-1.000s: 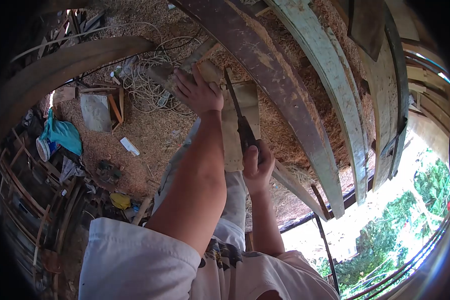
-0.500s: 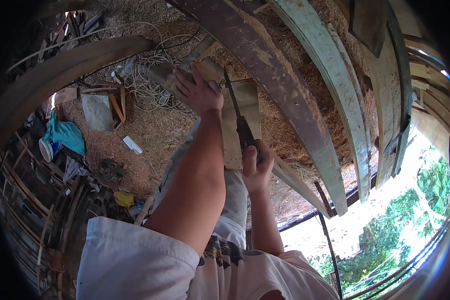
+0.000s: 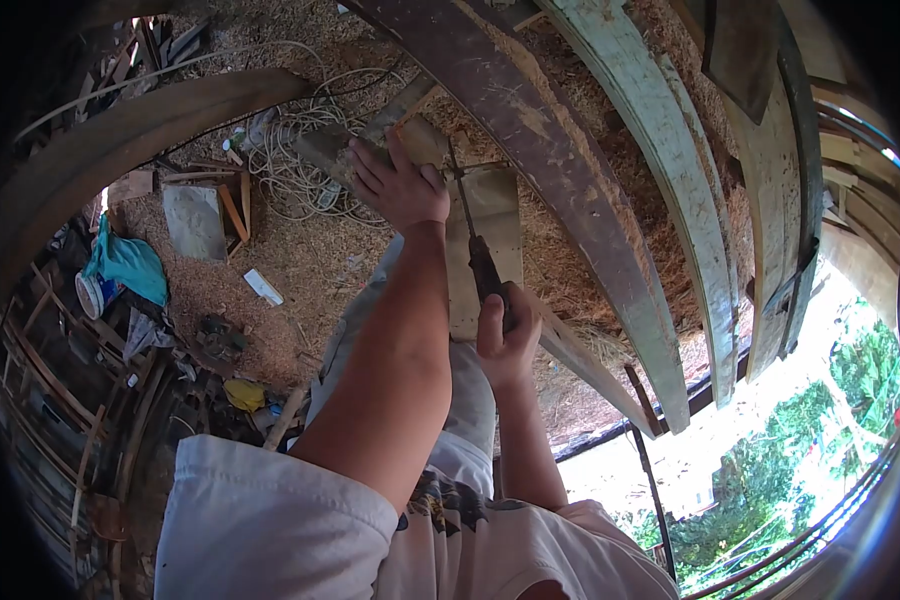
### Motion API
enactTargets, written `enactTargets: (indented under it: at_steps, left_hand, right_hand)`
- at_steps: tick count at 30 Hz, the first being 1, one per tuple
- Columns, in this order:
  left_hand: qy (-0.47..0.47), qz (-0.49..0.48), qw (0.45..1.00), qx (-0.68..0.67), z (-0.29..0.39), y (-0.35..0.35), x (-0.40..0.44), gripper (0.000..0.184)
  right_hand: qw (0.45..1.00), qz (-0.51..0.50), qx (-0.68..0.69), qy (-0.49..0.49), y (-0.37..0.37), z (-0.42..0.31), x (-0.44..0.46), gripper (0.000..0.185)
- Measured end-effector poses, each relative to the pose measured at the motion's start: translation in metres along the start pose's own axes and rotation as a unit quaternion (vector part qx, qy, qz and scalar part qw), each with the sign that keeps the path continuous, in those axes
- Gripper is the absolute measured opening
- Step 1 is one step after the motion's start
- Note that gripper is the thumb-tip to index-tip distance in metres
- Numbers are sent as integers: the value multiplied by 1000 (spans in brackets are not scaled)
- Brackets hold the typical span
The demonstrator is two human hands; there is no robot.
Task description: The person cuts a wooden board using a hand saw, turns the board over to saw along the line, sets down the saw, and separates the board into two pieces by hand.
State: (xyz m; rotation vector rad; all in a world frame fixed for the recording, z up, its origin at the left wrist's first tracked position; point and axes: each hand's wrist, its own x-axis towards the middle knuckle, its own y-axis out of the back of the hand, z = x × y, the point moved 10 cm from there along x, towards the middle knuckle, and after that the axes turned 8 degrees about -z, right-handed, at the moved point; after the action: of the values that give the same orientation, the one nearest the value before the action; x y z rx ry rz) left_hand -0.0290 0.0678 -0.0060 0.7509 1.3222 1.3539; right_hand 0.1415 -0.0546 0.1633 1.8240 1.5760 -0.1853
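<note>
My right hand (image 3: 508, 338) is wrapped round the dark handle of a handsaw (image 3: 484, 270), thumb along the grip. The thin blade is seen nearly edge-on and points away from me, its far part at the edge of a wooden piece. My left hand (image 3: 408, 190) lies with fingers spread on that wooden board (image 3: 332, 155), left of the blade. Below the blade is a flat, pale brown board (image 3: 500, 225). Where the teeth meet the wood is too small to make out.
Long curved timbers, one brown (image 3: 540, 130) and one pale green (image 3: 640, 120), slant past on the right. A tangle of cable (image 3: 290, 150) lies on the shavings at upper left. A teal bag (image 3: 130, 265) and a grey slab (image 3: 195, 222) are at left.
My right hand and the handsaw have drawn back slightly towards me and a little left. My left hand stays nearly in the same spot on the board.
</note>
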Motion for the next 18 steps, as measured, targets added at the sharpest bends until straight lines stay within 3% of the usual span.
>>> enactTargets:
  at_steps: [4,6,13,18]
  left_hand:
    - [-3,3,1000,3,0,1,-2,72]
    - [-6,8,1000,1,1,2,0,72]
    - [1,1,1000,23,3,2,1,72]
    - [-6,7,1000,25,2,2,-4,71]
  right_hand:
    - [999,-24,5,-34,-7,5,-2,30]
    - [999,34,11,4,3,-4,-2,28]
    - [999,41,21,-3,5,-10,8,29]
    - [1000,2,7,-6,-9,3,18,30]
